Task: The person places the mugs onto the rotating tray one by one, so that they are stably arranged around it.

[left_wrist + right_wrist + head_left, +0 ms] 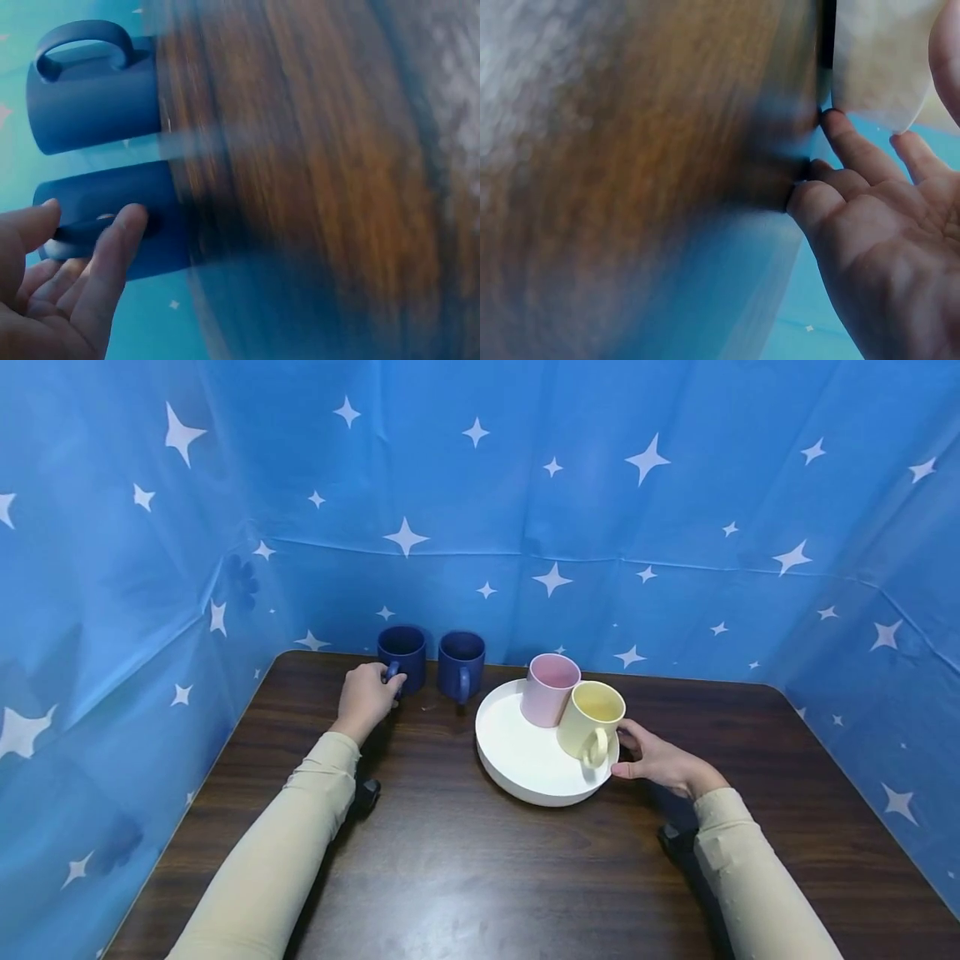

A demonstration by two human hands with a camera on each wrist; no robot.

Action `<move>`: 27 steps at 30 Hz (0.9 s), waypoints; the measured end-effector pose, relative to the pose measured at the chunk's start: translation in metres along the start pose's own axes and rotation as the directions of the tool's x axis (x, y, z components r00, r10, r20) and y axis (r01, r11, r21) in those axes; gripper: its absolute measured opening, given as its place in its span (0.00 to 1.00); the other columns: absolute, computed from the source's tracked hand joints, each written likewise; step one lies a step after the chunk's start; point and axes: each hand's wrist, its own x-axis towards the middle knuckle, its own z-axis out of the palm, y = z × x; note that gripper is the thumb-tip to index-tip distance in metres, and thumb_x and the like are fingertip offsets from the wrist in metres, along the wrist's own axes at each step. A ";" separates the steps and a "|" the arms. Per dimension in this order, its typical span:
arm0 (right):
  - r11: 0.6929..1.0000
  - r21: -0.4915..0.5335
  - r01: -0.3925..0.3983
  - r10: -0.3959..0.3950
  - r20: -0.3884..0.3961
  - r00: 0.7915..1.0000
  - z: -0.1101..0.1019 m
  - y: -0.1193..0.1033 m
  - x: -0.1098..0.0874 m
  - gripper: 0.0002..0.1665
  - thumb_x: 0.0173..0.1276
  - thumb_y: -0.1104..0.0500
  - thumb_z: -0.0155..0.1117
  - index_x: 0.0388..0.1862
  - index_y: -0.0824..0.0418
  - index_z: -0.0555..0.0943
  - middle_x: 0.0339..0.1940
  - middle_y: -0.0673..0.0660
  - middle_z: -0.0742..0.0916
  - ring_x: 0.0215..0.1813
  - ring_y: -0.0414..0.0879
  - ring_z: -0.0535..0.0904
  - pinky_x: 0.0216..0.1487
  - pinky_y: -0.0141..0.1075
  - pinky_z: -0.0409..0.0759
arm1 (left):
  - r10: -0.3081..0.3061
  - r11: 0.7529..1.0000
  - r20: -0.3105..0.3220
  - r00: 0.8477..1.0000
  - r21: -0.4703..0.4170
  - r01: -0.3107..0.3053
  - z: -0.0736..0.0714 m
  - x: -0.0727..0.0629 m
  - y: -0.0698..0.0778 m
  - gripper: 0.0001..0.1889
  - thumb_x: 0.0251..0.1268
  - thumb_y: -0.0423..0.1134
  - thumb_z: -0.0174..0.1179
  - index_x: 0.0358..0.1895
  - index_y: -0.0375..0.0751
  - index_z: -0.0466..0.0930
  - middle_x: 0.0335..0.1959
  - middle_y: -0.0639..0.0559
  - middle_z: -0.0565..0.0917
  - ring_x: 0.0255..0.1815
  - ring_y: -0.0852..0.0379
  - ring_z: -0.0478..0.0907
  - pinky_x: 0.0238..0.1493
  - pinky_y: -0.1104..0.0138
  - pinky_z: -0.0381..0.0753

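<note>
Two dark blue mugs stand at the table's back edge. My left hand (367, 697) holds the handle of the left blue mug (402, 652); in the left wrist view the thumb and fingers (120, 244) are round that handle. Beside it the other blue mug (461, 662) stands upright, handle toward me. A round white tray (517, 764) carries a pink mug (551, 689) and a yellow mug (592, 718) side by side, both upright. My right hand (660, 760) is spread at the tray's right edge, with fingertips (832, 120) right at its side and the thumb near the rim.
All stands on a dark brown wooden table (450, 860). Behind it and at both sides hangs a blue curtain (480, 485) with white stars. A dark strap or device shows under each wrist.
</note>
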 end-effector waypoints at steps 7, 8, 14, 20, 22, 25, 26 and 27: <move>1.000 -0.003 -0.007 0.007 -0.010 1.000 0.001 -0.001 0.001 0.61 0.68 0.57 0.73 0.83 0.61 0.40 0.80 0.76 0.53 0.81 0.70 0.47 0.72 0.68 0.52 | -0.030 0.998 -0.015 0.999 -0.051 0.029 0.001 0.001 0.000 0.16 0.78 0.43 0.58 0.45 0.30 0.86 0.36 0.38 0.88 0.31 0.49 0.89 0.33 0.61 0.82; 1.000 -0.005 -0.002 0.002 -0.007 1.000 0.001 -0.001 0.001 0.61 0.68 0.57 0.72 0.83 0.61 0.39 0.80 0.76 0.53 0.80 0.71 0.47 0.72 0.68 0.53 | -0.031 0.998 -0.019 0.999 -0.052 0.030 0.000 0.000 0.001 0.16 0.78 0.43 0.58 0.45 0.30 0.86 0.36 0.38 0.88 0.31 0.49 0.89 0.32 0.62 0.82; 1.000 -0.001 0.000 0.000 -0.009 1.000 0.002 -0.001 0.000 0.62 0.68 0.57 0.72 0.83 0.61 0.38 0.80 0.76 0.54 0.80 0.71 0.48 0.72 0.68 0.52 | -0.018 0.997 -0.026 0.999 -0.069 0.016 -0.003 -0.001 -0.003 0.16 0.78 0.42 0.57 0.47 0.29 0.87 0.38 0.37 0.89 0.32 0.47 0.89 0.34 0.61 0.84; 1.000 0.009 -0.007 0.007 -0.015 1.000 0.001 -0.003 0.000 0.61 0.68 0.58 0.72 0.83 0.62 0.39 0.80 0.76 0.53 0.81 0.70 0.46 0.73 0.68 0.51 | 0.009 0.997 -0.049 0.999 -0.071 -0.013 -0.010 -0.005 -0.008 0.15 0.77 0.40 0.58 0.46 0.28 0.87 0.37 0.37 0.89 0.31 0.47 0.89 0.35 0.60 0.85; 1.000 0.012 -0.006 0.006 -0.010 1.000 0.001 -0.003 0.000 0.61 0.68 0.58 0.72 0.83 0.62 0.38 0.81 0.75 0.52 0.81 0.70 0.44 0.72 0.69 0.50 | 0.018 0.998 -0.055 0.998 -0.057 -0.021 -0.013 -0.007 -0.010 0.15 0.77 0.40 0.59 0.46 0.29 0.87 0.36 0.37 0.89 0.30 0.48 0.89 0.34 0.60 0.85; 1.000 0.012 -0.001 0.001 -0.005 1.000 0.001 -0.002 0.001 0.62 0.68 0.58 0.72 0.83 0.62 0.38 0.81 0.76 0.52 0.81 0.70 0.43 0.72 0.69 0.50 | 0.032 0.999 -0.057 0.998 -0.041 -0.034 -0.018 -0.010 -0.011 0.15 0.77 0.40 0.59 0.48 0.29 0.87 0.36 0.37 0.89 0.30 0.48 0.89 0.35 0.59 0.84; 1.000 0.011 -0.001 0.001 -0.004 1.000 0.002 -0.001 0.001 0.62 0.68 0.58 0.72 0.83 0.62 0.38 0.81 0.76 0.52 0.81 0.70 0.43 0.72 0.69 0.50 | 0.037 0.999 -0.054 0.998 -0.036 -0.039 -0.020 -0.011 -0.012 0.15 0.77 0.40 0.59 0.48 0.29 0.87 0.36 0.37 0.89 0.30 0.48 0.89 0.35 0.59 0.84; 1.000 0.012 0.002 -0.002 -0.002 1.000 0.002 -0.001 0.001 0.62 0.68 0.58 0.72 0.83 0.62 0.38 0.81 0.76 0.52 0.81 0.70 0.43 0.72 0.69 0.51 | 0.040 0.998 -0.053 0.998 -0.035 -0.042 -0.021 -0.012 -0.012 0.15 0.77 0.40 0.59 0.48 0.29 0.87 0.36 0.38 0.89 0.30 0.48 0.89 0.36 0.58 0.84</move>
